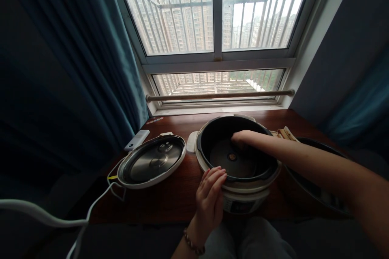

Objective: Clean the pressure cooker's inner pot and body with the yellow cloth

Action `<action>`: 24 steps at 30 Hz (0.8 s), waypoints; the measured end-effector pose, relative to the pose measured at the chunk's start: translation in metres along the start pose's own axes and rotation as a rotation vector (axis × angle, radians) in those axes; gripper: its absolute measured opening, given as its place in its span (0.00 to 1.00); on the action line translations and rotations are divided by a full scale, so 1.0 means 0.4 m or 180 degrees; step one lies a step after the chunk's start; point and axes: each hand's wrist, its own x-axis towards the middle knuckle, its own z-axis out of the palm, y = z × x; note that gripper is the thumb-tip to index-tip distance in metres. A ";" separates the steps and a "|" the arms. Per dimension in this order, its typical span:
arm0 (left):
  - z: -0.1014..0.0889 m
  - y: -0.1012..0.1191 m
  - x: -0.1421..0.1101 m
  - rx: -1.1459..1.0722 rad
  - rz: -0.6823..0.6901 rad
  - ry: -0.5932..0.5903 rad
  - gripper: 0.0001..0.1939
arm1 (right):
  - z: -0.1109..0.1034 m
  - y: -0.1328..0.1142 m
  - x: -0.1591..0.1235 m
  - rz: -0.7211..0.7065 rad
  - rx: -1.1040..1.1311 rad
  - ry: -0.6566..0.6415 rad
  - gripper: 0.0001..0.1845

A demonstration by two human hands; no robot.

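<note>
An electric cooker (243, 202) with a white body stands on the table, and a dark inner pot (219, 158) sits inside it. My left hand (209, 196) is at the front left of the pot, its fingers together and hooked over the rim. My right hand (241, 139) reaches down into the pot near the far wall. Its fingers look curled, and anything in them is hidden. At the bottom of the pot shows a small round brownish spot (232, 156). To the left lies the cooker's round lid (156, 161), its metal inner side facing up.
A dark round basin or pan (319, 182) stands at the right, partly behind my forearm. White cables (100, 198) run at the left below a white power strip-like block (137, 140). The brown table (182, 202) meets a window with a rail (219, 96); a blue curtain (100, 48) hangs left.
</note>
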 end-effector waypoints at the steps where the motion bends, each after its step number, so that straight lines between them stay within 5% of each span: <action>1: 0.000 0.000 0.000 -0.0006 0.0005 -0.0003 0.23 | 0.006 -0.005 -0.002 0.0176 -0.0174 -0.0147 0.13; 5: 0.002 -0.001 -0.003 -0.0038 -0.0035 0.0004 0.24 | 0.025 -0.027 -0.036 0.0567 -0.0763 -0.0172 0.09; 10: 0.002 -0.001 -0.006 -0.0100 -0.0028 -0.0043 0.24 | -0.003 -0.032 -0.097 0.0477 -0.1260 0.0831 0.09; 14: 0.002 0.001 -0.007 -0.0054 -0.0070 -0.0018 0.23 | -0.024 -0.011 -0.126 0.0194 -0.1345 0.1351 0.17; 24: 0.002 0.009 -0.002 -0.0096 -0.0104 0.0054 0.22 | 0.011 0.008 -0.107 0.0167 -0.0660 0.1413 0.22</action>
